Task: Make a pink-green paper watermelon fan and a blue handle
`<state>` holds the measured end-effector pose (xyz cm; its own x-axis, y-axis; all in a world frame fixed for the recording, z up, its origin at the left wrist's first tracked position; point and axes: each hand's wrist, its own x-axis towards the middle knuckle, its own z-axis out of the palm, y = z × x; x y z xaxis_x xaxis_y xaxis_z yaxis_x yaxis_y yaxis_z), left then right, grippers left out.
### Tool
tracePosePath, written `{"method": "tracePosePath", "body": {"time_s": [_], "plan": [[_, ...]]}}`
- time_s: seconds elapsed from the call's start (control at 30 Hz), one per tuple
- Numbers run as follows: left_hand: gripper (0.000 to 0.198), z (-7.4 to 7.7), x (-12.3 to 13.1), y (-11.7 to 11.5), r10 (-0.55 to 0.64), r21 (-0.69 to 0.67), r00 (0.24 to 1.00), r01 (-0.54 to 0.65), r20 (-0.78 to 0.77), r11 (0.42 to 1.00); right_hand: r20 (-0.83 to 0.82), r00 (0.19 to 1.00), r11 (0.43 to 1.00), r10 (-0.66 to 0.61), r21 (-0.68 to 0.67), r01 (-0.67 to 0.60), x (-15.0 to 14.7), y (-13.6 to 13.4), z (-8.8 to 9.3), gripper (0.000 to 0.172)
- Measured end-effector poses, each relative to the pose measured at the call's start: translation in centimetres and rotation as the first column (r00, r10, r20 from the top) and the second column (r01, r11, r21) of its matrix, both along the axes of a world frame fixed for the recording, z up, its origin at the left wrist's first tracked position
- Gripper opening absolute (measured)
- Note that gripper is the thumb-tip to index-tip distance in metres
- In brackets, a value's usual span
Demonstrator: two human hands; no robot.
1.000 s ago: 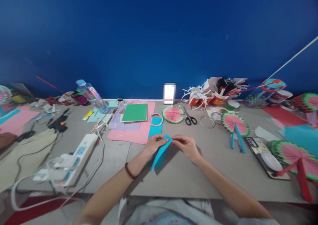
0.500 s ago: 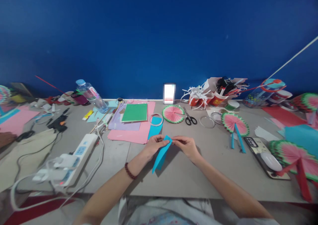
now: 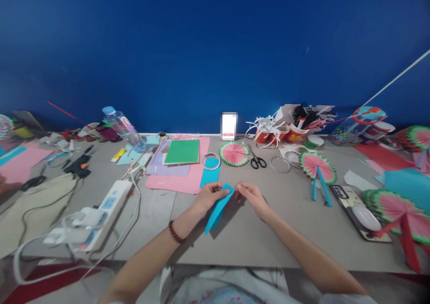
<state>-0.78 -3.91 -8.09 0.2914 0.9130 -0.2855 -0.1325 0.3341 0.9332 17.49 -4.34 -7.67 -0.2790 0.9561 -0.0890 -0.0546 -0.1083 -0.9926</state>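
Observation:
My left hand (image 3: 210,198) pinches the upper end of a folded blue paper strip (image 3: 217,213), thumb on top; the strip slants down toward the table's front edge. Just right of its top corner is my right hand (image 3: 250,196), fingers drawn together; whether anything small is between them cannot be seen. Behind my hands lie another blue paper piece (image 3: 209,177), a clear ring (image 3: 211,161) partly over it, a round pink and green pleated paper fan (image 3: 234,154) and black scissors (image 3: 258,161).
Left are a white power strip (image 3: 112,205) with cables, a plastic bottle (image 3: 123,128), a black glue gun (image 3: 79,164) and a green sheet (image 3: 182,152) on pink paper. Right are a phone (image 3: 346,201) under a white mouse (image 3: 367,217), finished-looking fans (image 3: 318,167) and cups (image 3: 294,133).
My right hand has shifted slightly right, away from the blue strip's corner. My left hand and the strip have hardly moved. At the far left edge, a blurred brown shape has shifted.

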Motion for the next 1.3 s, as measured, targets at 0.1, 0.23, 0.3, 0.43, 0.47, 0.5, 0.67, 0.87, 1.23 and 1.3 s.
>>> {"method": "tracePosePath", "body": {"time_s": [0.1,0.23,0.3,0.43,0.47,0.5,0.67,0.87,1.23,1.3], "plan": [[0.036,0.2,0.1,-0.1,-0.021,0.019,1.0,0.021,-0.023,1.0,0.058,0.998,0.999,0.039,0.005,-0.039,-0.2,-0.3,-0.2,0.04],[0.036,0.6,0.2,-0.3,-0.007,0.031,0.998,0.009,-0.057,0.999,0.096,0.995,0.999,0.027,0.026,-0.029,-0.4,-0.4,-0.2,0.039],[0.035,0.9,0.3,-0.4,0.006,0.028,0.998,-0.004,-0.067,1.0,0.105,0.994,0.999,0.0,0.05,-0.006,-0.5,-0.4,-0.1,0.038],[0.033,1.4,0.3,-0.4,0.051,0.061,0.995,-0.046,-0.086,0.997,0.107,0.993,0.994,-0.044,0.105,0.032,-0.6,-0.4,0.0,0.035],[0.033,1.5,0.4,-0.4,0.064,0.074,0.994,-0.057,-0.094,0.996,0.11,0.993,0.992,-0.049,0.12,0.036,-0.6,-0.4,0.0,0.034],[0.033,1.6,0.4,-0.4,0.074,0.088,0.992,-0.065,-0.102,0.994,0.115,0.992,0.99,-0.051,0.135,0.036,-0.7,-0.4,-0.1,0.034],[0.03,2.3,0.4,-0.4,0.079,0.145,0.989,-0.06,-0.129,0.988,0.141,0.99,0.982,-0.018,0.187,-0.008,-1.1,-0.7,-0.3,0.035],[0.026,2.3,0.2,-0.2,0.055,0.189,0.987,-0.025,-0.151,0.982,0.136,0.991,0.982,0.014,0.182,-0.039,-1.0,-1.0,-0.7,0.035],[0.043,1.8,-0.2,0.0,-0.114,0.105,0.972,0.138,-0.207,0.985,0.068,0.993,0.989,-0.1,0.116,0.092,-0.8,-0.3,-0.7,0.035],[0.042,2.0,-0.2,-0.1,-0.16,0.028,0.98,0.164,-0.119,0.986,0.069,0.987,0.984,-0.145,0.113,0.137,-0.5,-0.1,-0.5,0.035]]}}
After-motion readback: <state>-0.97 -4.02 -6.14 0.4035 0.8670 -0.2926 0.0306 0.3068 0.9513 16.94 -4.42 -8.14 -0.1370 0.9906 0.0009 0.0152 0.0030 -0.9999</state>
